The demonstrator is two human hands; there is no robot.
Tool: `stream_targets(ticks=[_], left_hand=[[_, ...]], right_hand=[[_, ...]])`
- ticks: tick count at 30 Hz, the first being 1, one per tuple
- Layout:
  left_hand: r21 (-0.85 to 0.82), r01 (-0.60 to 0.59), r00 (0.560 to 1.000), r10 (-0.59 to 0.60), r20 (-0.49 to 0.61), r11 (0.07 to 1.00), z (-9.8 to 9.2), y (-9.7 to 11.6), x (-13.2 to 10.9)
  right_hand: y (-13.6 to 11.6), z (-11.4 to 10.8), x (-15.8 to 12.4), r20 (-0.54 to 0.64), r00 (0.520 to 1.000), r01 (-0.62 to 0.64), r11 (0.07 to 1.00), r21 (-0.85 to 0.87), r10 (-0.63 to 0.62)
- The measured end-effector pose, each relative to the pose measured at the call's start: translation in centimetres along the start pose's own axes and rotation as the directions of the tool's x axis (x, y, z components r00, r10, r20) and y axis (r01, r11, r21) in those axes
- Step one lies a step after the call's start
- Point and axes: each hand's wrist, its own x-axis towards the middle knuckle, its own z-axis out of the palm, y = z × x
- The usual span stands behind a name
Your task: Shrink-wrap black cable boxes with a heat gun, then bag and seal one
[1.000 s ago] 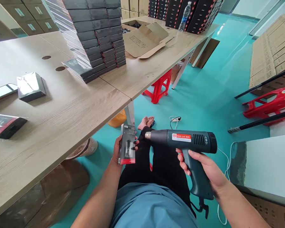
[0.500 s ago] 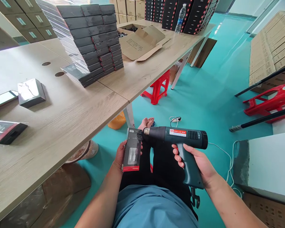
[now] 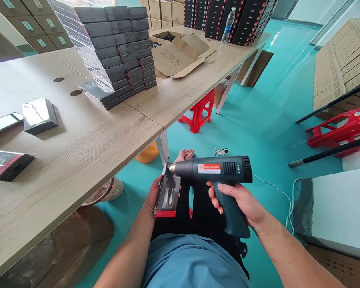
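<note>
My left hand point(image 3: 151, 197) grips a small black product box point(image 3: 168, 195) with a red bottom strip, held upright over my lap. My right hand point(image 3: 243, 204) is wrapped round the handle of a dark green heat gun point(image 3: 219, 171) with a red label. The gun's metal nozzle points left and overlaps the top of the box. Its white cord point(image 3: 276, 190) trails right across the floor.
A wooden table point(image 3: 87, 136) on my left carries a tall stack of black boxes point(image 3: 117, 48), two wrapped boxes point(image 3: 39, 116) and a phone point(image 3: 3, 124). An open carton point(image 3: 180, 56) and a water bottle point(image 3: 228, 24) lie farther back. Red stools point(image 3: 199, 110) stand on the teal floor.
My right hand has swung the heat gun leftward, so its nozzle now lies over the top of the box. The left hand turned the box's face more toward me.
</note>
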Motion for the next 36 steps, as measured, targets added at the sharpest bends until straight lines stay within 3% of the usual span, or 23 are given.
stream_targets(ticks=[3, 6, 8, 9, 13, 16, 18, 23, 27, 32, 36], left_hand=[[-0.019, -0.059, 0.982, 0.055, -0.183, 0.998, 0.8, 0.2, -0.2], [-0.015, -0.040, 0.981, 0.036, -0.189, 0.999, 1.4, 0.4, -0.3], [-0.014, -0.025, 0.988, 0.022, -0.151, 1.000, 1.6, 0.4, -0.4], [-0.026, -0.049, 0.987, 0.045, -0.152, 0.998, 1.6, 0.5, -0.3], [-0.095, -0.163, 0.969, 0.142, -0.202, 0.982, 1.3, 0.7, -0.1], [-0.109, -0.141, 0.983, 0.127, -0.129, 0.984, 0.9, 0.9, -0.2], [-0.131, -0.131, 0.989, 0.120, -0.090, 0.983, 0.7, 1.0, -0.3], [-0.134, -0.185, 0.972, 0.161, -0.170, 0.974, 0.6, 1.2, -0.1], [-0.131, -0.172, 0.982, 0.160, -0.099, 0.976, 1.1, 1.4, -0.1], [-0.103, -0.182, 0.970, 0.162, -0.180, 0.978, 1.4, 1.6, -0.4], [-0.132, -0.201, 0.974, 0.183, -0.136, 0.971, 1.5, 1.7, -0.3]], right_hand=[[-1.1, 0.9, -0.5, 0.164, 0.982, -0.031, 0.937, -0.348, 0.094], [-2.3, 1.7, -0.3, 0.079, 0.997, 0.057, 0.866, -0.496, -0.020], [-2.9, 2.3, -0.2, 0.036, 0.994, 0.106, 0.858, -0.503, -0.101], [-3.1, 2.5, -0.2, 0.063, 0.995, 0.104, 0.855, -0.509, -0.084], [-3.5, 3.1, -0.6, 0.217, 0.969, 0.035, 0.807, -0.590, 0.117], [-3.7, 2.5, 0.0, 0.052, 0.998, 0.066, 0.810, -0.583, -0.043], [-3.8, 1.9, 0.4, -0.043, 0.992, 0.074, 0.831, -0.551, -0.117], [-4.0, 1.8, 0.4, 0.112, 0.993, 0.022, 0.871, -0.490, 0.038], [-4.6, 1.9, 0.9, -0.027, 0.992, 0.097, 0.875, -0.474, -0.125], [-4.9, 1.3, 0.5, 0.082, 0.996, 0.007, 0.832, -0.554, 0.046], [-4.7, 1.1, 0.3, -0.002, 0.998, 0.057, 0.853, -0.520, -0.068]])
